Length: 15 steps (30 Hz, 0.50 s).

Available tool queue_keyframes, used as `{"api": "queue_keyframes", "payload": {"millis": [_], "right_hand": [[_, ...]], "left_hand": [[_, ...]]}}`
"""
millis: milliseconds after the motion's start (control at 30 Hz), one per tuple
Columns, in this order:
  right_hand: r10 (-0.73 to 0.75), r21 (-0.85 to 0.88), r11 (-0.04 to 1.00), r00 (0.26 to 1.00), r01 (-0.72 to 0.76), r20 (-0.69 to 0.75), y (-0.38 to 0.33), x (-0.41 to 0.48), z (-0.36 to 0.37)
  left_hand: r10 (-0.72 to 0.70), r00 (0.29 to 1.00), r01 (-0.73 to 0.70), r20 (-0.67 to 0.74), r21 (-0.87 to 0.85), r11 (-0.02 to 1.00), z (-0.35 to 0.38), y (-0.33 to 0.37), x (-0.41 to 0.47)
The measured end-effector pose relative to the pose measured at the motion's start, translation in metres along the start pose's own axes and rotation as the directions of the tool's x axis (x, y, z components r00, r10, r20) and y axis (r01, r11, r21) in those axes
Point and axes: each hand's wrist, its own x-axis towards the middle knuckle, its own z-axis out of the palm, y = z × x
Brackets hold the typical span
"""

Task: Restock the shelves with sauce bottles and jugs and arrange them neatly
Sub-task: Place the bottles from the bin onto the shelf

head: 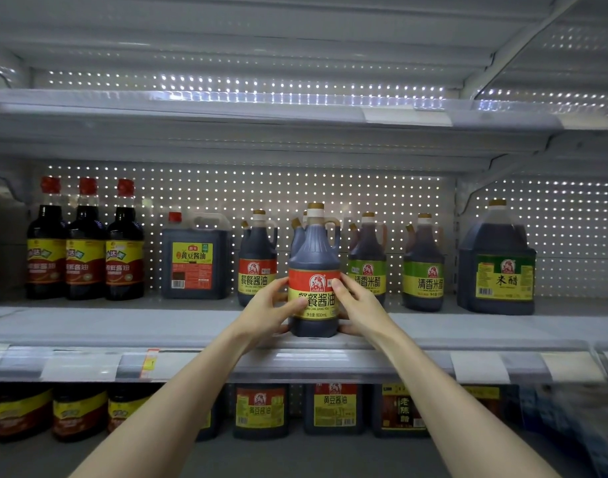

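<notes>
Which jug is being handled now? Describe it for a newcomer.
Find the middle shelf, lined with dark bottles. At its front edge stands a jug with a red-and-yellow label, held by the left hand and right hand. Only it sits forward of the row.

Left grip (272, 305), right grip (359, 305), both curled

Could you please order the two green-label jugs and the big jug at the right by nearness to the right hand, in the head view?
1. The left green-label jug, just behind the right hand.
2. The right green-label jug, further right.
3. The big jug, far right.
</notes>
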Motion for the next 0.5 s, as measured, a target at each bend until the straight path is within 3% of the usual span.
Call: {"api": "queue_keyframes", "payload": {"millis": [500], "right_hand": [[-0.039, -0.04, 0.998, 0.999, 0.039, 0.004, -0.0004, 0.0005, -0.0011]], "left_hand": [[0.011, 1.0, -0.01, 0.01, -0.055, 0.998, -0.0005, -0.0021, 0.0025]]}}
